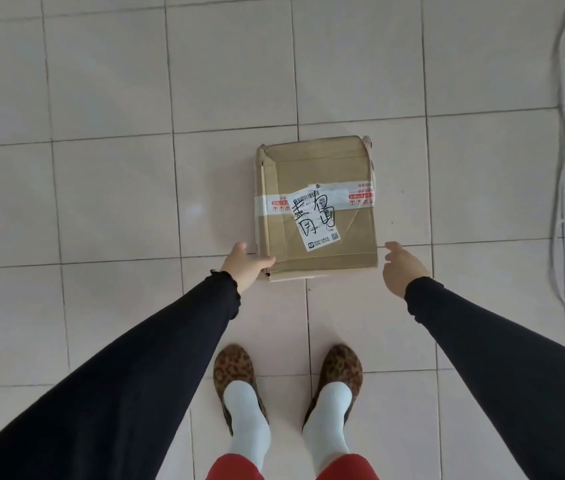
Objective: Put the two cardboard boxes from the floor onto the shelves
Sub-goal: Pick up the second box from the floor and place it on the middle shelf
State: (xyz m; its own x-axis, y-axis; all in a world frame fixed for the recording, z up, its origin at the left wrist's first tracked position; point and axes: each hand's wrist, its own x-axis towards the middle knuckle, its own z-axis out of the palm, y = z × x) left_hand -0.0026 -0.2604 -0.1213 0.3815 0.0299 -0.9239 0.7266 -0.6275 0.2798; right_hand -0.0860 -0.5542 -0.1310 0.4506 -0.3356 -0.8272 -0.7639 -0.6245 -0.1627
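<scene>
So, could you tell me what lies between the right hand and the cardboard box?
Only bare floor tile: in the head view, the right hand hovers open just beside the cardboard box, not touching it.

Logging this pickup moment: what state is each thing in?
cardboard box: taped shut, flat on the floor, dented at its far left corner
shipping label: stuck on top, handwritten over
left hand: open, at the box's near left corner
right hand: open, clear of the box
</scene>
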